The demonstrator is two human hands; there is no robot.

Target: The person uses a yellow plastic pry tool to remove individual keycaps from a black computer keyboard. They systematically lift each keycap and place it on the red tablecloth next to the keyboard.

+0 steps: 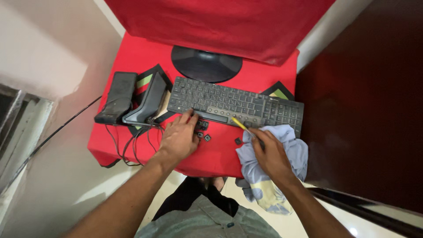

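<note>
Risk nearest first: pale blue crumpled cloth (282, 145) draped over the front right edge of the red-covered surface (220, 154), liable to slide off if tugged. Right hand (271, 154) closed on cloth and thin yellow-handled tool (240, 124), tip pressed at the front row of the flat dark grey plastic keyboard (238, 105); too steep a pry could snap a clip or flick a cap away. Left hand (178, 136) spread flat, fingertips on the keyboard's near left corner, holding nothing. Loose small black keycaps (203, 131) close to the front edge, easily swept to the floor. Farther back, round black monitor base (206, 64) and black speakers (132, 97) with tangled cables.
</note>
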